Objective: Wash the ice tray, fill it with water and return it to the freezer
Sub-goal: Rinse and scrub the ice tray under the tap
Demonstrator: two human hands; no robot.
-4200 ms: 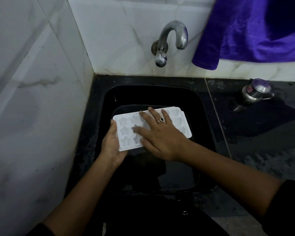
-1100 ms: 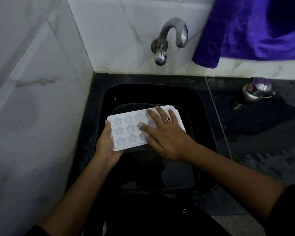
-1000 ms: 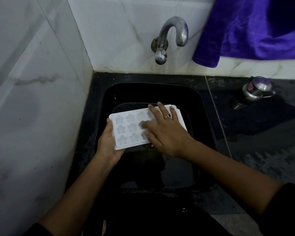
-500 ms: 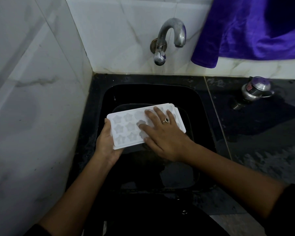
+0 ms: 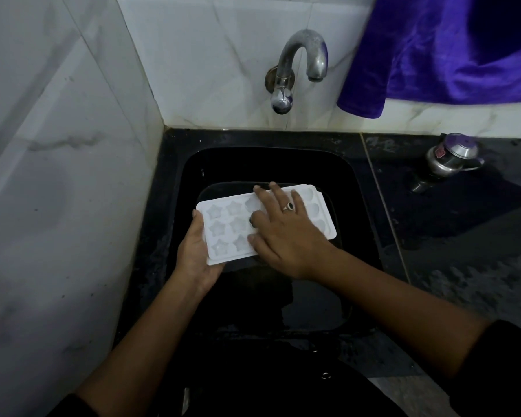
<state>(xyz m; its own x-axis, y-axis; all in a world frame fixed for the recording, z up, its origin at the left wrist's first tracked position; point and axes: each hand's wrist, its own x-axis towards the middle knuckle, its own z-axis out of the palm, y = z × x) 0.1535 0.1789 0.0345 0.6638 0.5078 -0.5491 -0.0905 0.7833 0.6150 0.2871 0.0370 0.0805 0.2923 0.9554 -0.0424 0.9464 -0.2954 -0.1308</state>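
A white ice tray (image 5: 226, 227) with star-shaped and round cells is held level over the black sink (image 5: 271, 164). My left hand (image 5: 194, 254) grips its left short end from below, thumb on the rim. My right hand (image 5: 286, 236), wearing a ring, lies flat on top of the tray's middle with fingers spread, fingertips in the cells; it hides the centre cells. The metal tap (image 5: 301, 64) sticks out of the wall above the sink; no water runs from it.
White marble tiles close in the left side and back. A purple cloth (image 5: 445, 49) hangs at the upper right. A small steel vessel with a lid (image 5: 451, 155) stands on the dark, wet counter (image 5: 463, 236) right of the sink.
My right hand has slid back and forth over the tray's cells, rubbing them. The tray has shifted a little left in my left hand's grip; the tap stays off.
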